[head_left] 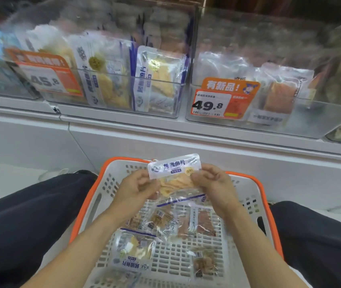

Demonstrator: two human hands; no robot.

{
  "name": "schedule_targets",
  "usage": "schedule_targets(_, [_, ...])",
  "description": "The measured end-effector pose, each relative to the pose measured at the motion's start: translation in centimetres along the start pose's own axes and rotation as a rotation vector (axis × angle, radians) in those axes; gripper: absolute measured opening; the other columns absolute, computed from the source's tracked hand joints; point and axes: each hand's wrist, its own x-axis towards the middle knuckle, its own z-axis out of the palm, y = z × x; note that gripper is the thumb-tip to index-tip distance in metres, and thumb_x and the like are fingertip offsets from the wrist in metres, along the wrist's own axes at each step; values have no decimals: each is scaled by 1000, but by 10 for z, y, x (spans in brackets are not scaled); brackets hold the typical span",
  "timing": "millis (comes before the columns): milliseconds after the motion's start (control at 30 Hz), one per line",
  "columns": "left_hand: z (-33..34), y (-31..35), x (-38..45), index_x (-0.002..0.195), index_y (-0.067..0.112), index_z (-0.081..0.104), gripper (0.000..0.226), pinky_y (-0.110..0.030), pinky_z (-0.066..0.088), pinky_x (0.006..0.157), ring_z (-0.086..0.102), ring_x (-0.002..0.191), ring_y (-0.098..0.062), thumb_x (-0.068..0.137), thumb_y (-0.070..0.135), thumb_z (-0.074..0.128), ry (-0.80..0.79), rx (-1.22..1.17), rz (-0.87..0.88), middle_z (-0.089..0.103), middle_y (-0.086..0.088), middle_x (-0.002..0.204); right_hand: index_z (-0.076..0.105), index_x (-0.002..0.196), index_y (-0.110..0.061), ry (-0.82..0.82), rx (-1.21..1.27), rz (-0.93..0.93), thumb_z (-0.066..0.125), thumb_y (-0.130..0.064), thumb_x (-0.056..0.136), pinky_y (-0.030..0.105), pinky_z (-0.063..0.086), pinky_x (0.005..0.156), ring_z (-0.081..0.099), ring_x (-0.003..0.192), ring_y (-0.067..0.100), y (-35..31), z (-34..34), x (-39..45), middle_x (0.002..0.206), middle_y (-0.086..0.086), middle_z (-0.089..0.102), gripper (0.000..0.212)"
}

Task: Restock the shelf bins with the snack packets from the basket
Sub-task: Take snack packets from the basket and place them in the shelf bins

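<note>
White shelving runs across in front of me, with a row of clear plastic bins on its ledge. Of these, the left bin behind the 45.8 price tag stands packed with upright fish-slice packets, blue-edged with gold seals, and the right bin behind the 49.8 tag holds packets of a redder snack. Below, between my knees, sits the white basket with its orange rim, and several packets lie loose on its slotted floor: another fish-slice packet nearest me, and smaller brown-filled ones beside it.

I am holding one fish-slice packet up over the far end of the basket, well short of the shelf. My left hand pinches its left edge and my right hand pinches the right, fingers curled onto the film, the printed white header on top.

By its print it matches the left bin, so I judge it belongs there. It should be very light, a thin crinkly pouch with dry, brittle slices inside. The film looks glossy and likely slick, and squeezing the middle could crack the contents. I would grip it by the flat sealed header or the side seams, where the plastic is stiffer, and slide it in upright among the others rather than push on its belly.
</note>
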Motion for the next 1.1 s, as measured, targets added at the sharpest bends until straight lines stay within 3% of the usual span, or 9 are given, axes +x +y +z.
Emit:
schedule_targets(133, [4,32,-6,103,9,64,15,-28,59,68,73,72,-24,93,-1,63,119,-15,110,78,-2,92,64,122,-12,-43,-248,-147,81,-32,83,40,59,87,73,97,24,-39,19,-16,109,7,74,47])
schedule_targets(233, [-2,75,-7,100,11,62,15,-25,59,70,73,75,-20,92,-1,64,204,-40,266,78,-1,88,69,114,-20,-43,-309,-339,77,-23,87,31,57,77,72,96,20,-86,33,-35,104,-1,76,29])
schedule_targets(400, [-27,149,-2,133,24,42,44,-23,42,103,53,125,-8,95,19,65,485,274,767,57,4,133,59,100,-34,82,-514,-968,68,-10,93,10,50,78,67,92,-4,-185,73,-69,94,-22,71,26])
schedule_targets(500, [-51,159,32,145,7,35,59,-43,25,120,32,142,-31,94,31,53,591,706,856,40,-14,147,50,103,-28,153,-684,-1227,64,-4,94,10,48,78,61,93,-10,-227,97,-62,96,-20,62,29])
schedule_targets(600, [-63,144,56,148,7,35,61,-44,8,124,13,152,-28,100,45,34,530,876,740,27,-14,160,47,123,-21,113,-992,-1177,59,-4,91,45,54,81,62,104,19,-252,115,-40,118,-1,62,38])
schedule_targets(633, [-66,138,60,147,10,38,59,-43,4,124,10,153,-25,101,47,28,524,925,739,23,-12,163,44,128,-20,95,-1141,-1124,59,-5,90,48,52,79,61,103,28,-257,119,-32,122,2,60,44])
schedule_targets(767, [-70,131,68,137,14,45,49,-39,-3,125,2,154,-19,103,43,26,535,979,800,15,-5,166,35,139,-22,24,-1517,-936,61,-17,92,43,47,73,60,96,40,-273,130,3,110,9,61,54])
schedule_targets(900, [-67,132,71,129,15,48,40,-43,-2,125,0,154,-17,104,39,28,567,961,835,15,-4,166,49,140,-25,-64,-1750,-785,67,-29,92,40,46,83,62,109,37,-275,149,34,120,14,65,52])
schedule_targets(1100, [-66,129,73,134,11,46,42,-42,-4,125,-1,154,-19,105,38,29,586,970,839,21,-7,164,55,129,-15,187,-2052,-872,52,-27,96,44,34,96,53,114,32,-241,161,67,126,10,59,35])
